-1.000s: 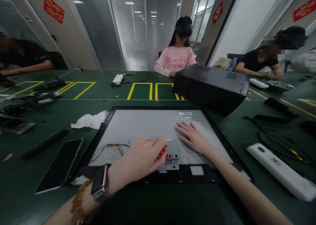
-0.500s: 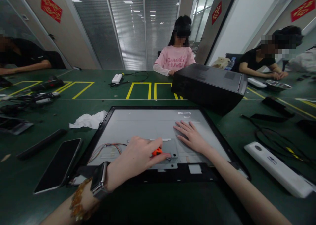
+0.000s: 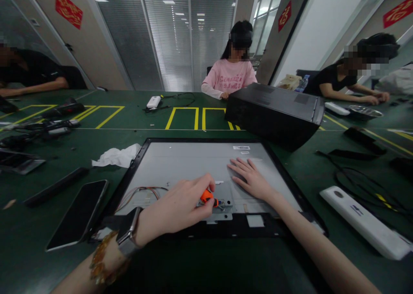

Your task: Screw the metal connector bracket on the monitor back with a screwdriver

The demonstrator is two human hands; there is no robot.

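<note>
A flat display panel (image 3: 180,160) with a grey metal back and black frame lies in front of me. My left hand (image 3: 190,201) grips the orange handle of a screwdriver (image 3: 208,197), with thumb and fingers bent round it. The screwdriver lies low and tilted over a metal bracket (image 3: 227,195) near the panel's front edge; its tip is too small to make out. My right hand (image 3: 248,178) rests flat on the panel's back, fingers spread, to the right of the bracket. Thin coloured wires (image 3: 135,193) curve out left of my left hand.
A phone (image 3: 79,214), a black bar (image 3: 56,186) and crumpled tissue (image 3: 118,155) lie left. Behind the panel stands a large black casing (image 3: 274,113), a person in pink (image 3: 232,77) beyond it. A white device (image 3: 364,221) and black cable (image 3: 361,182) lie right.
My left hand's fingers have shifted on the screwdriver, the thumb drawing back and curling, so more of the orange handle shows. My right hand has stayed put.
</note>
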